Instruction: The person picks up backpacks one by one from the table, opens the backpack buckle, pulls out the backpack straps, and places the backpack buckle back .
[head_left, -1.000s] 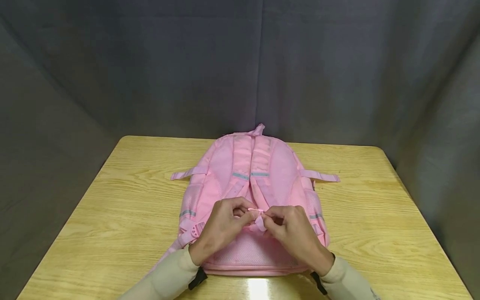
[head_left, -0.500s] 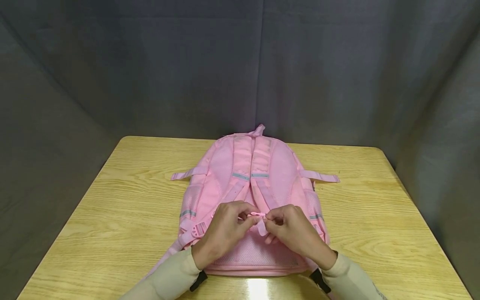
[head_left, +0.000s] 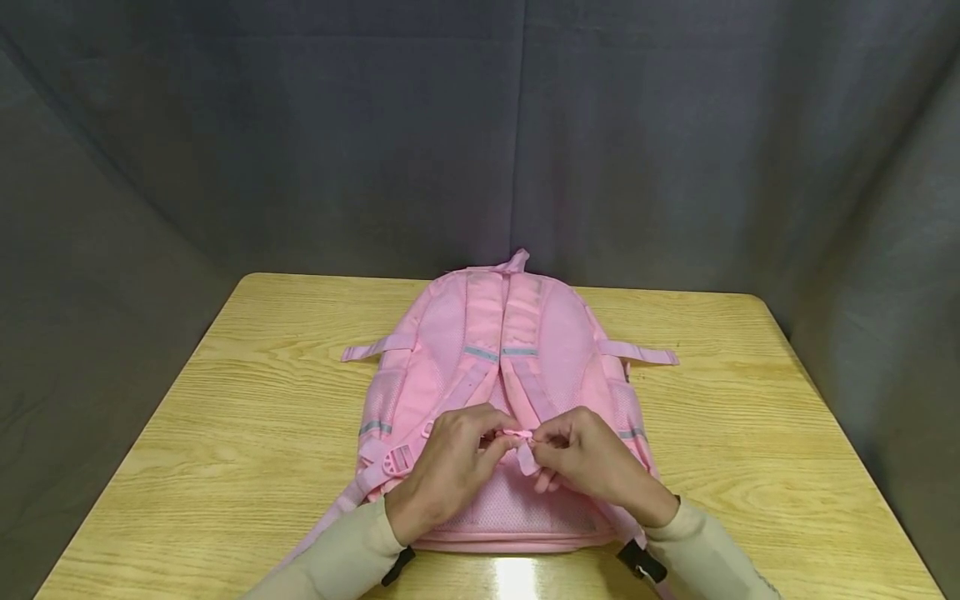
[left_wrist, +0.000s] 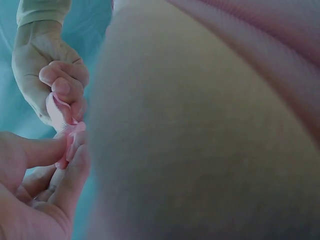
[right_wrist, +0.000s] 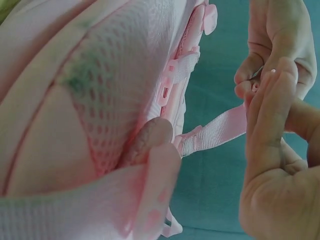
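Observation:
A pink backpack (head_left: 517, 504) lies on the table with its shoulder straps facing up. Over its lower middle, both hands meet at a small pink plastic buckle (head_left: 516, 432) with a short webbing strap end (head_left: 527, 461) hanging from it. My left hand (head_left: 453, 454) pinches the buckle between thumb and fingertips; the left wrist view shows the buckle (left_wrist: 75, 129) at those fingertips. Close against it, my right hand (head_left: 596, 454) pinches the webbing. In the right wrist view a pink strap (right_wrist: 225, 127) runs from the backpack to the hands, whose fingers partly hide the buckle.
Wooden table (head_left: 247, 400) under the backpack, with dark curtains (head_left: 375, 142) behind and at both sides. Side straps (head_left: 637, 352) stick out left and right. A pink strap adjuster (head_left: 399, 459) lies beside the left wrist. Black bands (head_left: 642, 562) sit at the wrists.
Both hands have shifted slightly toward the person with the buckle between them. The hanging webbing end has moved slightly down and right, and some right-hand fingers now show below it.

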